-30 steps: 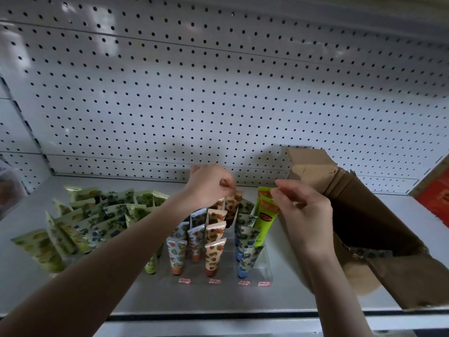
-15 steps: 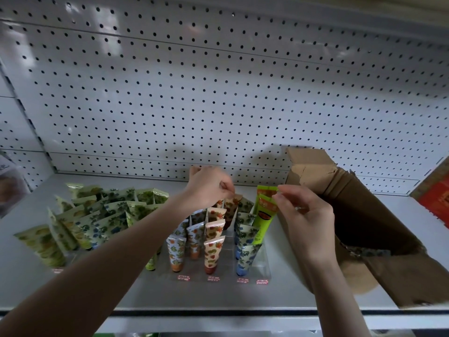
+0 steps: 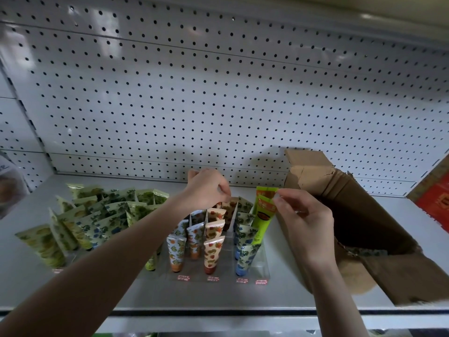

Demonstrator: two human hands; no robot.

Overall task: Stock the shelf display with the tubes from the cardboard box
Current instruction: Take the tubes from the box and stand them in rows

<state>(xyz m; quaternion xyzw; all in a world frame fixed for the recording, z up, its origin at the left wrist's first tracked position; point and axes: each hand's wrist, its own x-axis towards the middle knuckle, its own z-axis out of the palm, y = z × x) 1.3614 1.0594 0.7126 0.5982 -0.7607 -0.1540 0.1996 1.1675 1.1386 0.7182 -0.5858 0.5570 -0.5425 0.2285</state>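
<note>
At the green tube (image 3: 263, 220) — right hand (image 3: 306, 221)

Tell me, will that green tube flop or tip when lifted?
The green tube is probably fairly stiff: it stands straight though the right hand pinches only its top. Likely tippy alone: wide end up, narrow end down in the rack.

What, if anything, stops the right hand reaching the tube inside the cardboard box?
Probably nothing: the cardboard box opens toward the nearby right hand, though it pinches a green tube now.
</note>
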